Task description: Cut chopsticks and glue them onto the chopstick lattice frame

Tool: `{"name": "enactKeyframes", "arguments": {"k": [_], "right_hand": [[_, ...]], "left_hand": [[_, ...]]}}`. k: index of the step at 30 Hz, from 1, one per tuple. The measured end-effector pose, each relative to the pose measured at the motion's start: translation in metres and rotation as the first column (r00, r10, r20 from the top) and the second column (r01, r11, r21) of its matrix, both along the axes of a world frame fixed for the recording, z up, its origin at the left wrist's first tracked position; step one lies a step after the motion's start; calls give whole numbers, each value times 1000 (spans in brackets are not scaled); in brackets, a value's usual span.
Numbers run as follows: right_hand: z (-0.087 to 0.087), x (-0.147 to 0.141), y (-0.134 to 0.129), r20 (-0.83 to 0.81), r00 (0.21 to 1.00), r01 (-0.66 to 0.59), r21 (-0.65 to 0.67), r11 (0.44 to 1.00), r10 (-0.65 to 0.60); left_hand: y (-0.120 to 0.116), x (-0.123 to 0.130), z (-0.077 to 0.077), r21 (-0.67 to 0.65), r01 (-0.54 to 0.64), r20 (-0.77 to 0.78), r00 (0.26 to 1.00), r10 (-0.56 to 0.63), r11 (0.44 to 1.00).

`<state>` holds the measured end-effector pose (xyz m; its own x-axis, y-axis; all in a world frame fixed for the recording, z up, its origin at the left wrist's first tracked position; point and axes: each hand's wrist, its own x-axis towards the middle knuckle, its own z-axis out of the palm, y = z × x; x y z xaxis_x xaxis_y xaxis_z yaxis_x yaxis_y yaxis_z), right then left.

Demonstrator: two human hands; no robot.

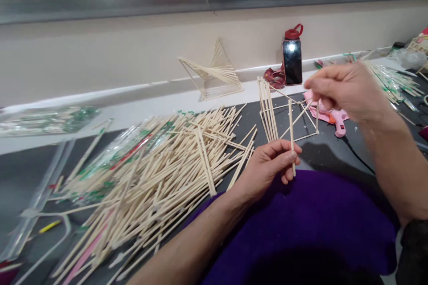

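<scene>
Upright between the thumb and fingers of my left hand is a pale wooden chopstick. My right hand is raised above and to the right, slightly blurred. Its thumb and fingers are pinched together; whatever they hold, if anything, I cannot make out. Behind the held chopstick stands a frame of joined chopsticks, with a row of slanting sticks on its left side. A pink glue gun lies below my right hand, its cord running toward me. To the left of my left hand spreads a large pile of loose chopsticks.
A finished-looking twisted stick model stands by the wall. Nearby are a phone propped upright and a red-lidded bottle. Plastic-wrapped chopsticks lie at left and at right. A yellow piece rests front left.
</scene>
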<state>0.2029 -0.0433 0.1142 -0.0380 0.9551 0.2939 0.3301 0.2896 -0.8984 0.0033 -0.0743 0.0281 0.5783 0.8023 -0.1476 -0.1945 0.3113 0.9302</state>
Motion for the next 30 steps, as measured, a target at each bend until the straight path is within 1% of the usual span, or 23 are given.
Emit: {"name": "enactKeyframes", "arguments": {"k": [2,3,5,8,11,14,18,21,25,30], "right_hand": [[-8,-7,5,-21,993,-114,-112,987,112],[-12,-11,8,-45,987,-160,-137,978,155],[-18,-16,12,-91,976,-208,-132,969,197],[-19,-21,15,-105,972,-222,-121,967,210],[-13,-24,17,-82,972,-229,-130,965,220],[-7,-32,17,-29,982,-187,-96,978,185],[-2,-42,14,25,993,-118,-40,992,119],[-4,-46,15,-26,994,-105,-41,994,104],[-11,-47,19,-127,982,-150,-98,984,137],[-19,-44,23,-156,972,-196,-109,974,178]], "left_hand": [[-1,1,-1,1,-4,-6,1000,4,1000],[-1,1,-1,3,-6,-11,1000,6,1000],[-1,0,-1,11,-5,-18,1000,5,1000],[0,-1,0,19,-17,-21,1000,17,1000],[2,0,3,35,-60,-33,998,61,998],[3,0,4,71,-101,-52,993,105,992],[4,-1,3,98,-115,-44,992,119,989],[4,-1,3,115,-125,-45,990,131,985],[5,0,2,114,-148,-62,986,156,982],[5,2,0,104,-158,-91,982,167,982]]}}
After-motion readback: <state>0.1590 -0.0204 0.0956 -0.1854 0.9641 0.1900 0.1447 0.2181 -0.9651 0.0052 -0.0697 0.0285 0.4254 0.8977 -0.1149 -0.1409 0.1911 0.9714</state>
